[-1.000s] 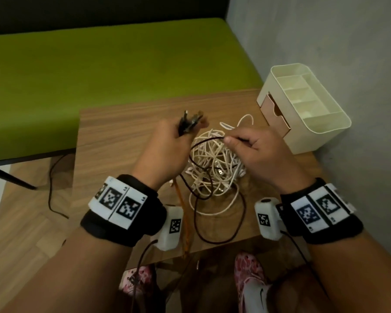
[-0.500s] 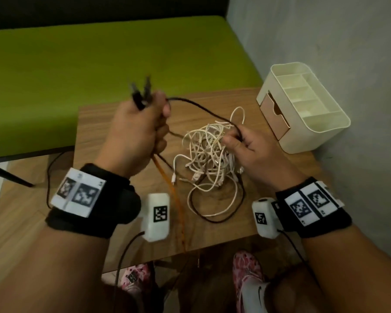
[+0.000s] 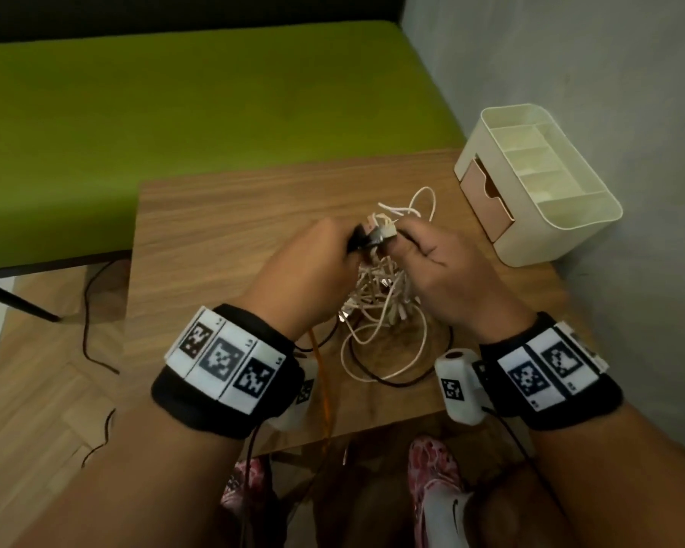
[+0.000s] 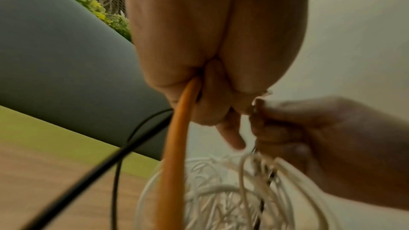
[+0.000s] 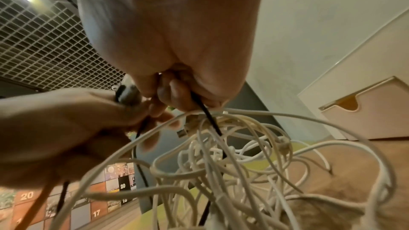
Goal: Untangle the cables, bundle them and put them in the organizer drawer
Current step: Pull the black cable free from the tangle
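A tangle of white cables lies on the wooden table, partly lifted between my hands. My left hand grips cable plugs together with an orange cable and a black cable that trail down from its fist. My right hand meets it above the tangle and pinches a black cable among white strands. The cream organizer stands at the table's right side against the wall, its tan drawer slightly open.
A green bench cushion runs behind the table. The grey wall is close on the right. The orange cable hangs over the table's near edge toward my feet. A loose black cable lies on the floor at the left.
My left hand, which was raised up and to the left with the plugs, has come back right to meet my right hand above the tangle. The white bundle is now lifted between them.
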Motion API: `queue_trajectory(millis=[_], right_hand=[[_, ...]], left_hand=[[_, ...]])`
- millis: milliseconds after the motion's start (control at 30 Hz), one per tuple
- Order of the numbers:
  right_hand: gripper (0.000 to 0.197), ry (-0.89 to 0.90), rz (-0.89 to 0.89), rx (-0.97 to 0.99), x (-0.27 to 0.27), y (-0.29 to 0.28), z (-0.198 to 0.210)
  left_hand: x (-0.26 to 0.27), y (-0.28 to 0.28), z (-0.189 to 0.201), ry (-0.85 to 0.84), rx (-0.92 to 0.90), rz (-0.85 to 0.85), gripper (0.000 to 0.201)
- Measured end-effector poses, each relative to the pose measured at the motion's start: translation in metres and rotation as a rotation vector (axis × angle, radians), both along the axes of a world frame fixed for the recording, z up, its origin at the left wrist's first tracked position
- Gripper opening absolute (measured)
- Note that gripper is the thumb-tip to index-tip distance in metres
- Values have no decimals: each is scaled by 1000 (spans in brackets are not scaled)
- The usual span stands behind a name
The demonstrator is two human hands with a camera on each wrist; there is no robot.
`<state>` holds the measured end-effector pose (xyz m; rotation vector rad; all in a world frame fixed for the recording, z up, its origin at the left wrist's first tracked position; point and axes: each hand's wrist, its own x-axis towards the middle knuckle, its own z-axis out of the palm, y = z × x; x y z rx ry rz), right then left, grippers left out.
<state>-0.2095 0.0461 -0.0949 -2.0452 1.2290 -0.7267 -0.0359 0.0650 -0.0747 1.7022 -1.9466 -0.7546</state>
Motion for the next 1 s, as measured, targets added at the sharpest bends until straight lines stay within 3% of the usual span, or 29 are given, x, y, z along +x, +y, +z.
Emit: queue_trajectory(millis=[67,100,200,233,300,367,467,567,667,767,867,900,1000], right_hand=[[25,-56,-10,-27,-2,-1,2],[29,-74,-16,-10,-4,-1,1],[47,-10,-28,125,-8,-5,-6],[49,33,-39,150,-10,-5,-9],[39,2,-62,162,-11,-7,-10],[19,-139,-97,158,-10,-9,-6],[17,-314,-125,160,-9,-10,-1],[16,-218,-135,82,-5,-8,-1],[15,-128,-121,5,2,-4,-2],[12,-174,-106,-33,6,0,1],[12,-215,-98,-42,3,-1,1],[14,-214,-92,-3,1,-1,0],[31,-106,-42,180,-3,-3,-7]], left_hand=[[4,1,0,45,-21,-42,26],[7,2,2,199,-34,-50,25],[19,2,16,879,3,5,28],[24,2,20,988,36,31,31],[37,0,16,926,88,118,35],[47,-1,7,627,109,216,37],[53,-5,-4,227,154,294,33],[45,-6,-6,86,20,349,27],[23,2,2,154,-155,248,21],[7,5,2,38,-84,47,23],[5,2,-3,-19,-87,38,22],[6,0,-2,77,-85,81,24],[16,-6,6,608,-47,256,31]])
